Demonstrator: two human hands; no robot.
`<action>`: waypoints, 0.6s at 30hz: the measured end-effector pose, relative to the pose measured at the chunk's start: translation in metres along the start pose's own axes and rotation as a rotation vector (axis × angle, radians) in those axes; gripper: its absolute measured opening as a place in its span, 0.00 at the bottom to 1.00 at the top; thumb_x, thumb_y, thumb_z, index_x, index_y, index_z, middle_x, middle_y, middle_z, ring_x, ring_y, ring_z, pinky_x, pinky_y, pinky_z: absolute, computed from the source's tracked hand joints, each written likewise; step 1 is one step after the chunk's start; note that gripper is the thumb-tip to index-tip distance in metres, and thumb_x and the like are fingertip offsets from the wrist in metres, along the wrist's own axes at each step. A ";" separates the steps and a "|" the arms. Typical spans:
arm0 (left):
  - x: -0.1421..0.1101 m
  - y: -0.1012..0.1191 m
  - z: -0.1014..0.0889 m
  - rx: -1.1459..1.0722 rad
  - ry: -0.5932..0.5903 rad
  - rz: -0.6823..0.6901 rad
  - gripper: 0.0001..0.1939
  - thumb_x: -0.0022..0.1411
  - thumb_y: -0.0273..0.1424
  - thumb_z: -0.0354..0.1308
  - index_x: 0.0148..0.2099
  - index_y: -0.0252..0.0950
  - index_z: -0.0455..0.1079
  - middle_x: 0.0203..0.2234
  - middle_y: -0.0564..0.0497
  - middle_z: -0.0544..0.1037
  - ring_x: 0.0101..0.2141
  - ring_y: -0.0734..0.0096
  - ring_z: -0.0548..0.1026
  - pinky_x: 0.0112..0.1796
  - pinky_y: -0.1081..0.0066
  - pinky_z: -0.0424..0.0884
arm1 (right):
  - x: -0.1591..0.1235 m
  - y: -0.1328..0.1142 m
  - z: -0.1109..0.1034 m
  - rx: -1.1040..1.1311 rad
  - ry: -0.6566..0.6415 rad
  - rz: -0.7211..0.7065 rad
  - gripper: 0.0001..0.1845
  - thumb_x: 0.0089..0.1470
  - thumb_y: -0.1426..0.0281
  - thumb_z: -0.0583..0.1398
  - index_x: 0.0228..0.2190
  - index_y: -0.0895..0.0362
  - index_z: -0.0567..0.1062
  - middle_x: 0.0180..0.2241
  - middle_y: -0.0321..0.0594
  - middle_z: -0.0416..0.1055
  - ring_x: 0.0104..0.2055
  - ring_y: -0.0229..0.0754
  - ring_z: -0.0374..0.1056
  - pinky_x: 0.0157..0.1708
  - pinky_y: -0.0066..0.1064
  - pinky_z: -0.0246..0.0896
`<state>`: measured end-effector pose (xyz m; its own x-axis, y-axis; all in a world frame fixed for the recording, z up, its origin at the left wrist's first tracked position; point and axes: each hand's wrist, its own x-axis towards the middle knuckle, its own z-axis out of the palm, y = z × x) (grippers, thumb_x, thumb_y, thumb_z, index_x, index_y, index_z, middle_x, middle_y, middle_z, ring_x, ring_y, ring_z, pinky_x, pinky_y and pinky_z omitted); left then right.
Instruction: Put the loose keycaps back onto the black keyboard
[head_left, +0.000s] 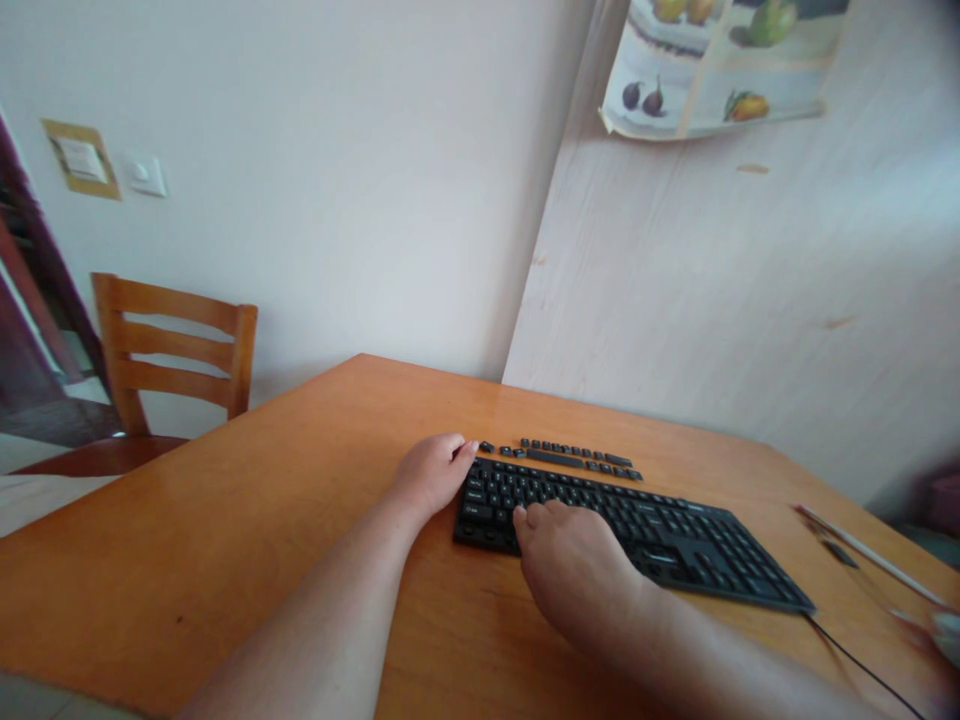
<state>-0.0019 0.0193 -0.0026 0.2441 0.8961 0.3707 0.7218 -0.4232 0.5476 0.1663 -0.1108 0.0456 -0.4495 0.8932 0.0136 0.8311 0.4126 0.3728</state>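
Pale walls [337,180] back our wooden table [300,470], bearing the black keyboard [646,518]. Our left hand [433,475] meets its far-left corner, our right hand [574,560] bends over its near-left keys [476,511]; we cannot tell whether either grips. Beyond lie loose keycaps [553,458]. We seem to be handling single keys; the next move calls for precision.

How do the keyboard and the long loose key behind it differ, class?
The keyboard is a broad slab; the long key is one narrow bar. The keyboard carries rows of keys; the long key is a single piece. The right hand hides part of the keyboard, while the long key lies uncovered. Both are dark and lie on the wooden table.
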 end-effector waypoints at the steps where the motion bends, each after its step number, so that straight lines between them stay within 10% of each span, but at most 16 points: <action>1: 0.000 0.000 0.000 0.001 -0.001 -0.002 0.23 0.66 0.47 0.44 0.25 0.37 0.64 0.21 0.53 0.70 0.24 0.72 0.63 0.26 0.71 0.48 | 0.000 -0.001 0.001 -0.011 -0.004 0.000 0.11 0.52 0.77 0.56 0.38 0.62 0.75 0.34 0.51 0.74 0.33 0.46 0.69 0.28 0.33 0.59; 18: 0.001 -0.005 0.001 -0.006 0.000 0.010 0.24 0.65 0.48 0.44 0.25 0.38 0.63 0.20 0.53 0.69 0.24 0.72 0.64 0.26 0.71 0.49 | -0.006 0.023 -0.013 0.197 0.085 0.072 0.13 0.58 0.72 0.51 0.33 0.55 0.76 0.31 0.42 0.74 0.34 0.44 0.70 0.33 0.32 0.58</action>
<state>-0.0044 0.0228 -0.0058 0.2507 0.8919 0.3763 0.7154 -0.4326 0.5487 0.1836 -0.1091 0.0656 -0.4062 0.9065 0.1151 0.9060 0.3831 0.1797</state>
